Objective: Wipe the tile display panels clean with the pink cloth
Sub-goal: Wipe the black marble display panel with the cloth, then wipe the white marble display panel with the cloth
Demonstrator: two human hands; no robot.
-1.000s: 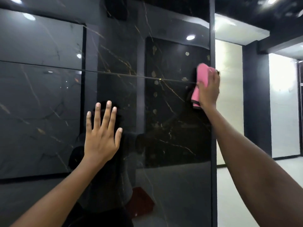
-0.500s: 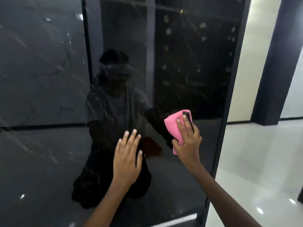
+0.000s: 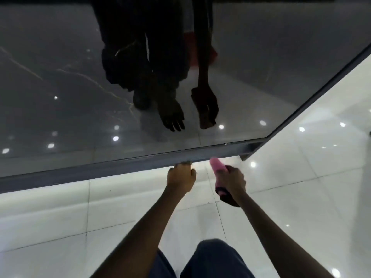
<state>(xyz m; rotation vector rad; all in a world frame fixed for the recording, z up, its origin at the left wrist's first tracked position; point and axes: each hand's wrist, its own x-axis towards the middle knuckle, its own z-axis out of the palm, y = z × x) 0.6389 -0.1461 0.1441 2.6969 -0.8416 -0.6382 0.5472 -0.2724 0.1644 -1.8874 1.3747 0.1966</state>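
1. Dropped right down the panel: a second ago I saw the pink cloth [image 3: 217, 167] high up near the right edge, half a second ago it was at mid height, and now it sits below the bottom edge, off the glossy face altogether
2. My right hand [image 3: 230, 180] grips the cloth in a closed fist, the pink roll poking out toward the dark frame strip [image 3: 120, 167] that runs along the foot of the black tile panel [image 3: 261, 67]; a darker end of the cloth hangs out behind the fist
3. My left hand [image 3: 181, 178] was pressed flat on the panel with spread fingers before; now its fingers are curled, fingertips [image 3: 185, 163] touching the lower lip of the frame strip, holding nothing that I can make out
4. My view has tipped steeply down too, so I see white floor tiles [image 3: 60, 217], my trouser leg [image 3: 210, 257], and both hands mirrored in the panel
5. I judge that one top-to-bottom stroke along the right side is finished, as the cloth has run out of surface
6. Next I would expect either a pass along the frame strip or a lift back up for a fresh column further left; whether the panel is truly clean I cannot tell, since reflections and light spots [image 3: 115, 138] hide any smears
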